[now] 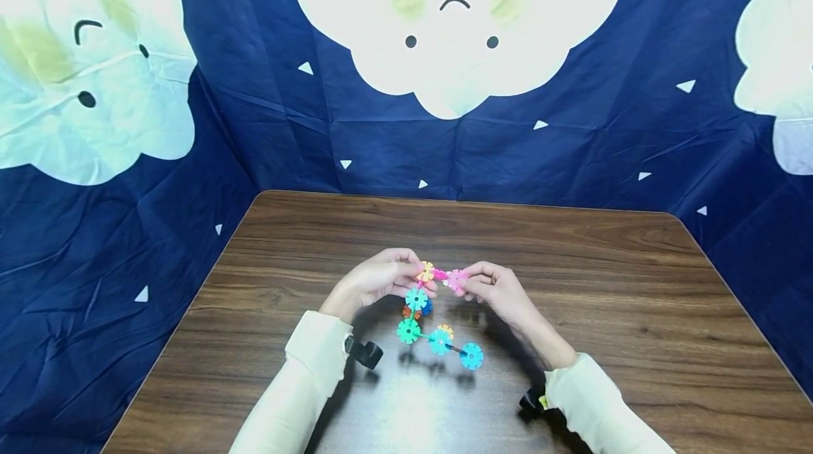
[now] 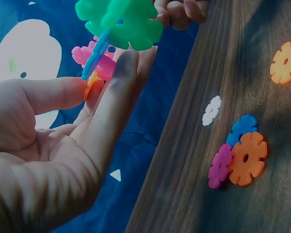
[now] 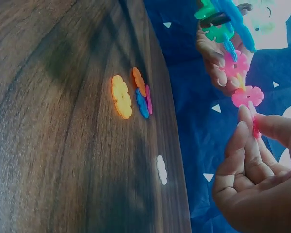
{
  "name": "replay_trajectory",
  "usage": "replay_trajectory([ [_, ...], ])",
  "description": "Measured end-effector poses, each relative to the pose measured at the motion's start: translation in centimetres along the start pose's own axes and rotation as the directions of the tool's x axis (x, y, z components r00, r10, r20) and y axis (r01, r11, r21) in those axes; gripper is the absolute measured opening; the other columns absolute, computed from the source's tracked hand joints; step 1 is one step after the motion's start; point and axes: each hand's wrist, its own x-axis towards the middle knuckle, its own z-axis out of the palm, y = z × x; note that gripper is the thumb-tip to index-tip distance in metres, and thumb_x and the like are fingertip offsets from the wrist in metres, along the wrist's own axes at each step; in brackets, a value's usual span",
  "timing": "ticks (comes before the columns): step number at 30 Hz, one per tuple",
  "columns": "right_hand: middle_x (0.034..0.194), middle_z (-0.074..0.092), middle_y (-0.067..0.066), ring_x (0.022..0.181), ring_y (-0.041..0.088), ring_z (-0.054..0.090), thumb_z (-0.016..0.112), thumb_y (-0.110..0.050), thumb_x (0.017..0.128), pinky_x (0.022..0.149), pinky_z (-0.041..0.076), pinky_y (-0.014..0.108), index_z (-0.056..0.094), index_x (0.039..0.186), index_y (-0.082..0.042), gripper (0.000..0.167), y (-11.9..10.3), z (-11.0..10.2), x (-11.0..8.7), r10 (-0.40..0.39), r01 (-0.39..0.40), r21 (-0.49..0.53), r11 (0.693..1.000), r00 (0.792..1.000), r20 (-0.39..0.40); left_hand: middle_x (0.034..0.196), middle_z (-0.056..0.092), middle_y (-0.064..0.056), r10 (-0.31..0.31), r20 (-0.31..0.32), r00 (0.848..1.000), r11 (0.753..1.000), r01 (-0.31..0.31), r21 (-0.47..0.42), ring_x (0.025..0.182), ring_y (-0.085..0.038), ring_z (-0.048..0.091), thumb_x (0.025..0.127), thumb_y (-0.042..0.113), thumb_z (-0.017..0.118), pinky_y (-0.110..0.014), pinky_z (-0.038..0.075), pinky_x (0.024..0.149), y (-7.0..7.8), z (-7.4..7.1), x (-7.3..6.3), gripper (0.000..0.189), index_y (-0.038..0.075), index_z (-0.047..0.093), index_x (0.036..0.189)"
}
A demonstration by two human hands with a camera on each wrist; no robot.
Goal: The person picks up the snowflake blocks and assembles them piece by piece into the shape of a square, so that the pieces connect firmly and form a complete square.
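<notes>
A chain of plastic snowflake discs hangs between the two hands above the table. My left hand (image 1: 380, 276) pinches the yellow-orange disc (image 1: 426, 271) at its upper corner. From there one branch drops through a teal disc (image 1: 416, 299) to a green disc (image 1: 408, 331), then runs right to a light blue disc (image 1: 439, 343) and another blue disc (image 1: 471, 356). Toward the right, a bright pink disc (image 3: 248, 96) adjoins the pink disc (image 3: 256, 127) that my right hand (image 3: 262, 170) pinches between thumb and fingers.
Loose discs lie on the wooden table (image 1: 635, 313) beneath the chain: an orange one (image 2: 248, 158), a blue one (image 2: 242, 130) and a magenta one (image 2: 220, 166) bunched together, with a yellow-orange one (image 2: 286, 62) and a white one (image 2: 212, 111) nearby. Blue cloth (image 1: 254, 87) hangs behind.
</notes>
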Motion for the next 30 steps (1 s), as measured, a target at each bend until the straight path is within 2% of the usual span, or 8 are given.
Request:
replay_trajectory([
  [6,0.077,0.072,-0.002,0.076,0.018,0.067,0.065,-0.012,0.089,0.067,0.052,0.026,0.062,0.103,0.001,0.019,-0.2,0.0,-0.1,0.013,-0.013,0.016,1.000,1.000,0.000,0.093,0.073,-0.014,0.008,0.012,1.000,1.000,-0.008,-0.005,0.087,-0.022,0.072,0.097,0.010,0.050,-0.030,0.058,0.074,-0.1,0.3,0.2,0.008,0.005,0.053,0.093],
  [16,0.074,0.072,-0.001,0.070,0.015,0.064,0.062,-0.009,0.089,0.067,0.051,0.029,0.061,0.097,-0.001,0.011,-0.5,0.5,-0.4,0.053,-0.051,0.050,0.997,0.998,-0.022,0.080,0.069,-0.001,-0.009,-0.075,0.997,0.998,0.013,0.059,0.069,-0.012,0.062,0.096,0.010,0.052,-0.024,0.051,0.062,0.0,0.8,0.3,0.009,0.009,0.053,0.087],
  [22,0.074,0.072,0.000,0.070,0.014,0.066,0.063,-0.006,0.088,0.066,0.052,0.027,0.059,0.096,0.002,0.012,-0.4,0.5,-0.2,0.065,-0.063,0.094,0.994,0.998,-0.020,0.077,0.055,0.000,-0.011,-0.098,0.995,0.994,0.021,0.110,0.069,-0.013,0.055,0.096,0.008,0.050,-0.025,0.052,0.064,0.1,1.2,0.6,0.011,0.010,0.052,0.085],
  [26,0.073,0.072,-0.001,0.068,0.013,0.064,0.064,-0.006,0.087,0.064,0.050,0.025,0.058,0.097,0.004,0.016,-0.5,0.6,-0.1,0.058,-0.055,0.115,0.992,0.998,-0.019,0.077,0.054,-0.001,-0.004,-0.122,0.993,0.993,0.017,0.113,0.068,-0.014,0.055,0.096,0.007,0.050,-0.026,0.052,0.064,0.3,1.4,0.6,0.012,0.010,0.052,0.084],
  [30,0.072,0.072,-0.003,0.066,0.009,0.062,0.064,-0.007,0.087,0.062,0.049,0.022,0.059,0.096,0.001,0.014,-0.6,0.6,0.0,0.055,-0.054,0.116,0.992,0.998,-0.009,0.076,0.054,0.000,-0.010,-0.118,0.993,0.993,0.024,0.115,0.067,-0.013,0.054,0.096,0.007,0.050,-0.025,0.051,0.063,0.4,1.3,0.5,0.010,0.009,0.052,0.086],
])
